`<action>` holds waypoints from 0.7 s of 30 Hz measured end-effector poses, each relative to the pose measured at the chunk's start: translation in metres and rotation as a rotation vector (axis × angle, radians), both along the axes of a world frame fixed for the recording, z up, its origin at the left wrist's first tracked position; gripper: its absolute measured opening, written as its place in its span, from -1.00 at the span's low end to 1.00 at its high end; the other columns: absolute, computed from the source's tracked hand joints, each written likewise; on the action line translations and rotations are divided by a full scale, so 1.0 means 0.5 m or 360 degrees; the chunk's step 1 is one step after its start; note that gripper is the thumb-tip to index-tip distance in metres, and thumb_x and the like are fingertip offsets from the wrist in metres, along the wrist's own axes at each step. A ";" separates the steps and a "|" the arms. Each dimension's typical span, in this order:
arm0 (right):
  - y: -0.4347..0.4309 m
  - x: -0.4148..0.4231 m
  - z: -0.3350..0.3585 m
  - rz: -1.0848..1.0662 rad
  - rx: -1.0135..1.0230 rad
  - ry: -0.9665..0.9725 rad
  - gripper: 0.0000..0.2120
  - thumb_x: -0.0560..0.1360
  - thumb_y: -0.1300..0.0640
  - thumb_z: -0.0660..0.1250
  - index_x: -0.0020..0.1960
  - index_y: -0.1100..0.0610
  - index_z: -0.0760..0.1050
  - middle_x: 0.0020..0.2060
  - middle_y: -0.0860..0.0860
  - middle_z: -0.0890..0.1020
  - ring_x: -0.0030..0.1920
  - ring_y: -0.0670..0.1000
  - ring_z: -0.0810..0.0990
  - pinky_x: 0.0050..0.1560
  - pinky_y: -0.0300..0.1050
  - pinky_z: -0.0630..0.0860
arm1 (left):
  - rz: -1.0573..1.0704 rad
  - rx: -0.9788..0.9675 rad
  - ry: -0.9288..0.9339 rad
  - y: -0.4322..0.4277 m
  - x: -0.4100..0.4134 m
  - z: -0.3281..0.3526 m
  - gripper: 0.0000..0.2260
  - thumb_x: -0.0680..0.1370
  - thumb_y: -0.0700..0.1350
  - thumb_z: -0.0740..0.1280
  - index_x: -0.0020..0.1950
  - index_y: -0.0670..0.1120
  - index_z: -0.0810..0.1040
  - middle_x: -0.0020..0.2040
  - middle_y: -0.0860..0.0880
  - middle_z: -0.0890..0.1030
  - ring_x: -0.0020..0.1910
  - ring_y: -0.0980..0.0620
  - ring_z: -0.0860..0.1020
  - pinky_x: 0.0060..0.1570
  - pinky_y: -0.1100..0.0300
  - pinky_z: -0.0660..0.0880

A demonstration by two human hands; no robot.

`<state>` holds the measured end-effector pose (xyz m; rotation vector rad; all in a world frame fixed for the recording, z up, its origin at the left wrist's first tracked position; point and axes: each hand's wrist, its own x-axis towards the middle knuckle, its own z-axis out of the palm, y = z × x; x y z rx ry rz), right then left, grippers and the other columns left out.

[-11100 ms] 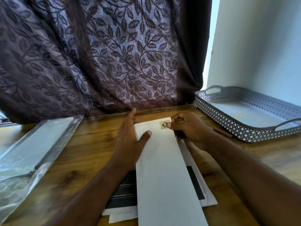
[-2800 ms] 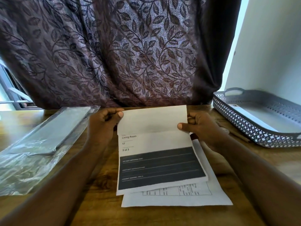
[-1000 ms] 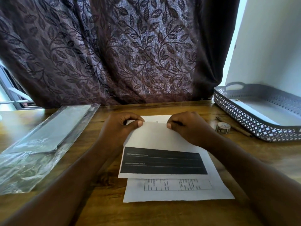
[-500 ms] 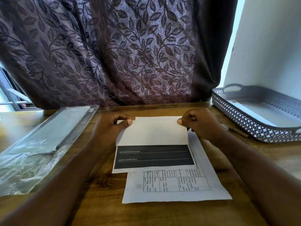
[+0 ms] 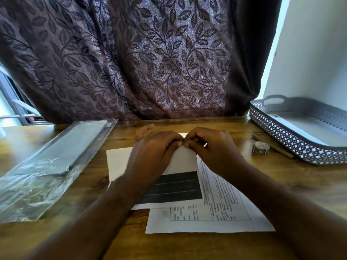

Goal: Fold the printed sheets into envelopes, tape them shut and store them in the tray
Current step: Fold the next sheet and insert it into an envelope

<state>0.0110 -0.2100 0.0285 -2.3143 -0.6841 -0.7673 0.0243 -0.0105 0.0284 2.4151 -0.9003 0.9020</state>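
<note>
One folded printed sheet point(image 5: 176, 182) lies on the bench point(image 5: 281, 177) under my hands. My left hand point(image 5: 152, 152) presses flat on it; my right hand point(image 5: 212, 147) pinches its top edge. Tray point(image 5: 293, 145) sits well right.

No writing can be read anywhere. The folded sheet point(image 5: 174, 186) carries a dark band crossed by thin pale lines, with any words on it too blurred to make out, and the sheet beneath point(image 5: 216, 214) shows a ruled table whose rows of small print are only smudges. The tape roll point(image 5: 260, 148) has a printed pattern on its side, and a tiny dark mark sits on the white paper point(image 5: 293, 126) in the tray point(image 5: 293, 145); neither is legible.
</note>
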 end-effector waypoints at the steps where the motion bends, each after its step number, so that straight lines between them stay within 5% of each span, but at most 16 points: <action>1: -0.003 0.000 0.000 -0.0002 0.0029 -0.0026 -0.95 0.54 0.12 0.40 -0.02 0.06 0.64 -0.16 -0.10 0.68 -0.17 -0.16 0.61 -0.20 -0.35 0.52 | 0.0010 -0.0014 -0.0019 0.004 0.002 0.002 -0.75 0.61 0.07 0.17 0.05 0.08 0.63 -0.04 0.09 0.71 -0.02 0.08 0.63 0.38 -0.04 0.26; 4: -0.015 0.002 0.006 -0.0079 0.0091 -0.0061 -0.96 0.54 0.15 0.41 -0.03 0.06 0.64 -0.18 -0.15 0.65 -0.19 -0.20 0.59 -0.23 -0.41 0.47 | 0.0041 -0.0036 -0.0008 0.017 0.014 0.006 -0.77 0.60 0.09 0.17 0.04 0.10 0.61 -0.05 0.12 0.69 -0.07 0.17 0.56 0.30 0.01 0.31; 7: -0.037 0.008 0.016 -0.0188 0.0203 -0.0064 -0.96 0.53 0.15 0.43 -0.03 0.04 0.64 -0.23 -0.20 0.61 -0.21 -0.22 0.58 -0.26 -0.43 0.43 | -0.0027 -0.0141 0.0005 0.035 0.024 0.010 -0.85 0.61 0.01 0.29 0.05 0.03 0.64 -0.08 0.10 0.68 -0.14 0.20 0.56 0.01 0.14 0.53; 10: -0.068 0.018 0.020 -0.0240 0.0335 -0.0009 -0.97 0.53 0.12 0.43 -0.04 0.00 0.62 -0.25 -0.16 0.63 -0.21 -0.12 0.62 -0.26 -0.18 0.59 | 0.0046 -0.0212 -0.0039 0.050 0.033 0.015 -0.94 0.58 -0.11 0.41 0.00 -0.04 0.67 -0.16 0.13 0.65 -0.26 0.22 0.52 -0.16 0.48 0.43; 13: -0.094 0.031 0.014 -0.0330 0.0374 0.0025 -0.95 0.54 0.09 0.42 -0.07 -0.04 0.59 -0.27 -0.14 0.63 -0.25 -0.09 0.62 -0.25 0.01 0.62 | 0.0127 -0.0266 0.0003 0.063 0.039 0.012 -0.97 0.55 -0.14 0.44 -0.03 -0.05 0.67 -0.17 0.17 0.61 -0.31 0.29 0.46 -0.15 0.60 0.33; 18: -0.120 0.042 0.012 -0.0392 0.0438 0.0027 -0.97 0.54 0.14 0.43 -0.08 0.06 0.62 -0.27 -0.22 0.59 -0.24 -0.30 0.55 -0.27 -0.49 0.39 | 0.0234 -0.0580 0.0312 0.071 0.051 0.001 -0.94 0.57 -0.07 0.40 -0.08 0.09 0.61 -0.21 0.21 0.60 -0.22 0.29 0.53 -0.22 0.46 0.42; 21: -0.124 0.044 0.010 -0.0376 0.0490 0.0089 -0.97 0.55 0.14 0.41 -0.08 0.06 0.61 -0.25 -0.16 0.62 -0.26 -0.27 0.56 -0.32 -0.45 0.43 | 0.0232 -0.0848 0.0500 0.075 0.061 -0.002 -0.90 0.56 -0.04 0.42 -0.13 0.14 0.61 -0.17 0.16 0.67 -0.17 0.14 0.63 -0.09 0.00 0.62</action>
